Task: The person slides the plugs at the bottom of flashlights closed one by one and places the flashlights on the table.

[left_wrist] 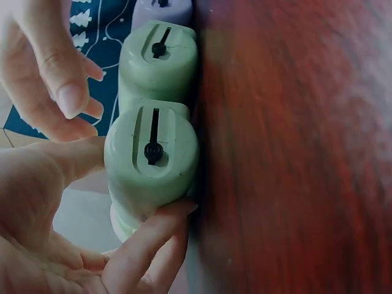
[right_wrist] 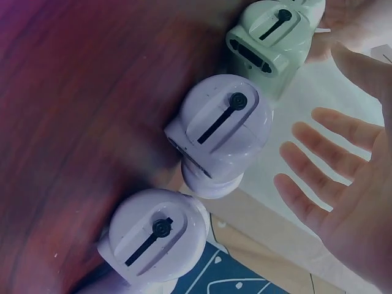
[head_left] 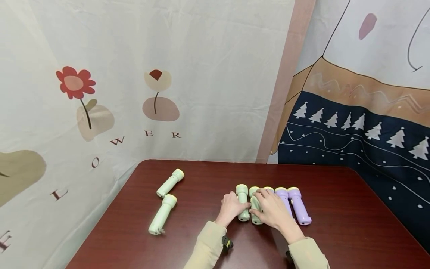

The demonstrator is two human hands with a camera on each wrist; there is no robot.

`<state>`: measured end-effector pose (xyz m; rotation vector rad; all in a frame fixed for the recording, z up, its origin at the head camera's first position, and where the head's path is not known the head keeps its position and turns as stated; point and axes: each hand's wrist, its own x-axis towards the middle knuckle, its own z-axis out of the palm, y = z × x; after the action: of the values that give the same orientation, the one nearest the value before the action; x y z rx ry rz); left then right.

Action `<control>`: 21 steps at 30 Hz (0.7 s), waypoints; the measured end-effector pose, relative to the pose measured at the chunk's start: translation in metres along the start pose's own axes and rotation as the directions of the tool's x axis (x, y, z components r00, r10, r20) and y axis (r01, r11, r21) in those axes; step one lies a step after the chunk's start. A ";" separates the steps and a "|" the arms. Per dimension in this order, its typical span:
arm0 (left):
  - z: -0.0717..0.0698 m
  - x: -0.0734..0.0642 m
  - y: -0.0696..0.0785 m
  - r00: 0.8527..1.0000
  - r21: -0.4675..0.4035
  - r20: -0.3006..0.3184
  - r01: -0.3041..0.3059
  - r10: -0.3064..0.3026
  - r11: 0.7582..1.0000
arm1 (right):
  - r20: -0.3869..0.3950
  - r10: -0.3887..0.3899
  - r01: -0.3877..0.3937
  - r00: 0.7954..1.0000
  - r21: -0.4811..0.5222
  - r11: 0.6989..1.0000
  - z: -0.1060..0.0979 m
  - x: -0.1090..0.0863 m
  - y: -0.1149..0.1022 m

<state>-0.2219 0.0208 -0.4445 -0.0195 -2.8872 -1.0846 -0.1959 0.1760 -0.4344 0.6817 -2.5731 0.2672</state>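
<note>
My left hand (head_left: 232, 206) grips a pale green flashlight (head_left: 242, 201), thumb on one side and fingers on the other. In the left wrist view this flashlight (left_wrist: 153, 150) shows its end with a black sliding switch. Just to its right, my right hand (head_left: 270, 209) reaches over a second green flashlight (head_left: 256, 216) and partly hides it. Its fingers (right_wrist: 331, 131) are spread and extended in the right wrist view, apart from the flashlights there. Purple flashlights (head_left: 300, 207) continue the row on the right, the nearer ones partly covered by that hand.
Two more green flashlights, one farther back (head_left: 169, 184) and one nearer (head_left: 162, 215), lie at a slant on the left of the dark red table (head_left: 201, 186). Printed cloth (head_left: 215, 82) hangs behind the table's back edge.
</note>
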 end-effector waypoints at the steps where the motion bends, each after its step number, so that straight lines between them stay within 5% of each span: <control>1: 0.000 0.000 0.000 1.000 0.005 -0.004 -0.005 0.005 1.000 | 0.003 0.003 -0.003 1.000 -0.001 1.000 0.000 0.000 0.000; 13: -0.002 -0.003 -0.001 0.999 0.047 -0.030 -0.020 0.021 0.999 | 0.018 0.009 -0.009 1.000 -0.009 1.000 0.003 0.003 0.000; 21: -0.023 -0.004 -0.012 0.997 0.036 -0.064 -0.028 0.030 0.999 | 0.056 0.013 -0.014 0.998 0.018 1.000 0.006 0.010 -0.006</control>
<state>-0.2175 -0.0034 -0.4353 -0.0239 -2.8389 -1.0103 -0.2026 0.1644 -0.4350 0.6872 -2.6320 0.2809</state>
